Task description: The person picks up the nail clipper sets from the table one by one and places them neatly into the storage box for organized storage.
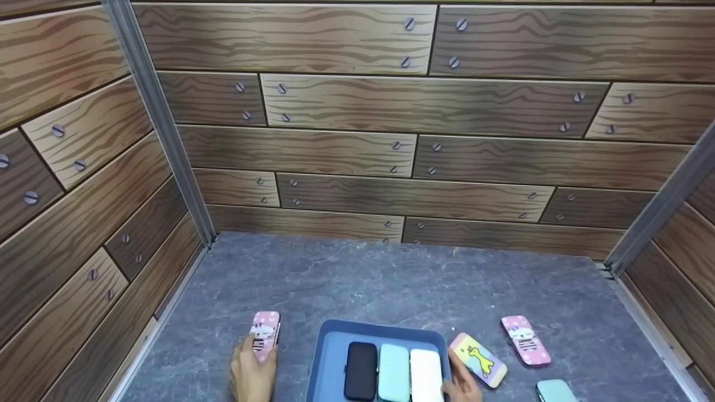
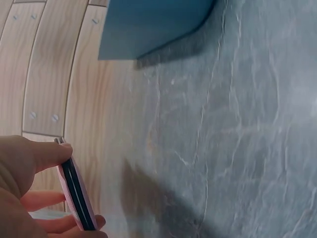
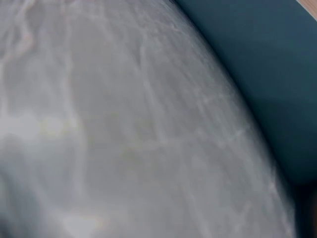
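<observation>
My left hand [image 1: 254, 371] holds a slim pink case [image 1: 265, 335] with a cartoon animal on its face, left of the blue tray [image 1: 385, 328]. In the left wrist view, thumb and fingers pinch the pink case [image 2: 77, 193] by its ends, its dark side seam showing, raised off the surface. Inside the tray lie a black case [image 1: 361, 371], a mint case [image 1: 394, 372] and a white case [image 1: 426, 375], side by side. My right hand [image 1: 463, 382] grips the tray's right wall, thumb inside by the white case. Close to its fingers lies a giraffe-printed case [image 1: 478, 360].
Another pink cartoon case [image 1: 525, 340] lies on the grey marbled surface [image 1: 391, 279] at the right. Nearer, a second mint case [image 1: 556, 391] is cut off by the frame's bottom edge. Wood-patterned walls [image 1: 346, 151] with metal corner posts enclose the surface.
</observation>
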The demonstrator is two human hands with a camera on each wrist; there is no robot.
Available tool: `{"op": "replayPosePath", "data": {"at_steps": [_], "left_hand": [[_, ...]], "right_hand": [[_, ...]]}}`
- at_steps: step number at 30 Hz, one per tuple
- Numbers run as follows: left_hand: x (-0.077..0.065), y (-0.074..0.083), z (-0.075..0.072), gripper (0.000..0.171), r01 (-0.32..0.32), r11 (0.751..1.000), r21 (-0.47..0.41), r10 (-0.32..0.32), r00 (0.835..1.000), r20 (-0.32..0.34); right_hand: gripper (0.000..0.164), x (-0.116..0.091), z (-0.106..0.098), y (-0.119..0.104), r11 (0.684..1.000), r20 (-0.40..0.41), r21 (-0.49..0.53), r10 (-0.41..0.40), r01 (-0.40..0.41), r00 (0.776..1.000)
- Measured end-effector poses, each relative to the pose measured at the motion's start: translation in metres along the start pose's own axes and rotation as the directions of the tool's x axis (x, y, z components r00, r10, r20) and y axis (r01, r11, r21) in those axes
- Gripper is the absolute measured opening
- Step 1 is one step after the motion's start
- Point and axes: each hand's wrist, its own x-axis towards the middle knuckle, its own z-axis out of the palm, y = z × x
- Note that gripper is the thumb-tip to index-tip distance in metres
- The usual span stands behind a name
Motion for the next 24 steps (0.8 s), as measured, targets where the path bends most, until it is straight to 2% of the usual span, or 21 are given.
{"op": "replayPosePath", "data": {"at_steps": [8,11,16,24], "left_hand": [[-0.014,0.008,0.002,0.053,-0.085,0.996,-0.034,0.083,0.995,-0.058],[-0.018,0.01,0.003,0.054,-0.086,0.996,-0.037,0.084,0.995,-0.062],[-0.025,0.015,0.004,0.056,-0.079,0.996,-0.031,0.077,0.995,-0.067],[-0.036,0.024,0.008,0.052,-0.128,0.99,-0.066,0.12,0.986,-0.115]], "right_hand": [[0.073,0.001,0.002,0.0,0.999,-0.014,-0.036,0.011,-0.011,1.0],[0.073,0.001,0.003,-0.001,0.999,-0.03,-0.035,0.015,-0.016,0.999],[0.072,-0.001,0.001,-0.001,1.0,-0.002,-0.02,0.002,-0.002,1.0],[0.072,0.0,-0.001,-0.002,1.0,0.014,-0.01,0.014,-0.014,1.0]]}}
